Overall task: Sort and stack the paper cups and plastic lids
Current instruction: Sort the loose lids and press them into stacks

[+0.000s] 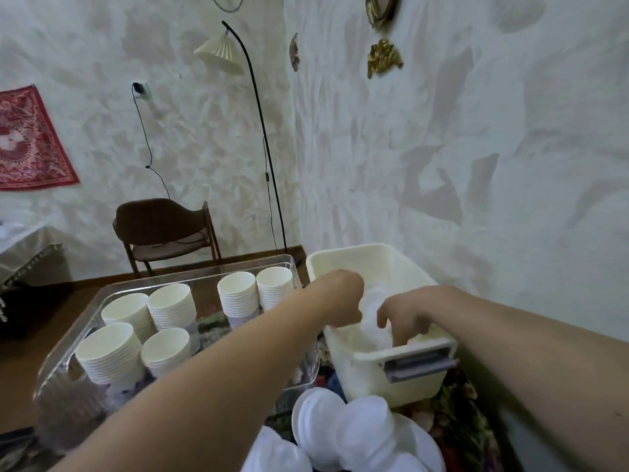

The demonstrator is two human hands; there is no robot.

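**Both hands in the lid bin**

At lower left, six stacks of paper cups (112,352) stand in a clear tray (68,338). Right of centre, the left hand (340,298) and right hand (405,318) reach into the cream bin (401,373), fingers curled around a pale pile of plastic lids (372,315); whether either truly grips one I cannot tell. More lids (343,434) lie loose at the bottom edge. They look light, thin and slippery, likely to cling together; best pinched by the rim.
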